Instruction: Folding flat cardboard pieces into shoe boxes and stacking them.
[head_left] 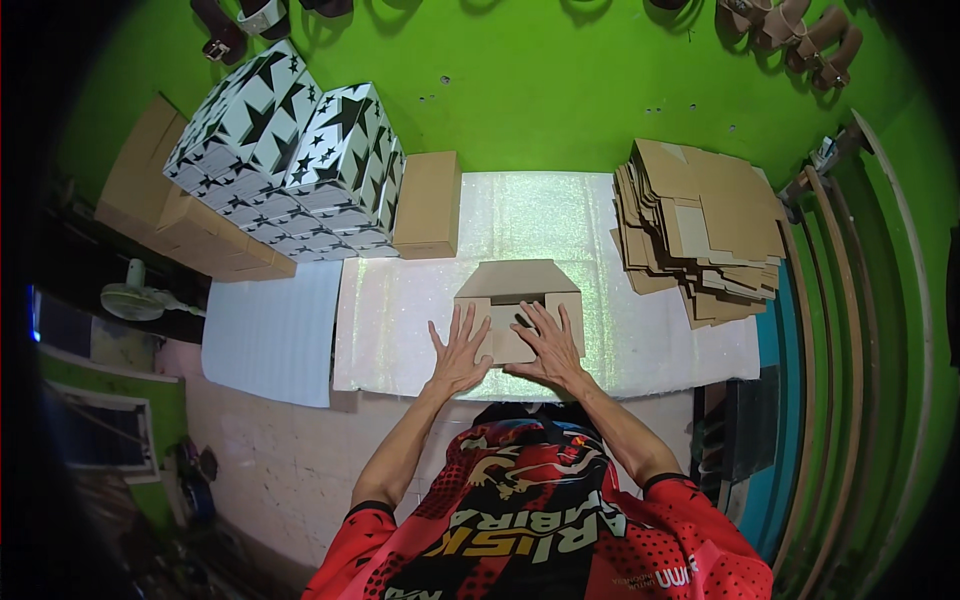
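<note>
A brown cardboard box (517, 281), partly folded with its flaps open, lies on the glittery white tabletop (400, 320) right in front of me. My left hand (459, 352) rests flat with fingers spread on the box's near left flap. On the near right flap my right hand (548, 345) presses down, its fingers also spread. Neither hand grips anything.
A pile of flat brown cardboard blanks (700, 230) lies at the right. Stacked black-and-white star-patterned boxes (290, 165) and a closed brown box (428, 205) stand at the back left. Green wall (560, 90) behind, with sandals hanging. A white foam sheet (270, 335) hangs off the left.
</note>
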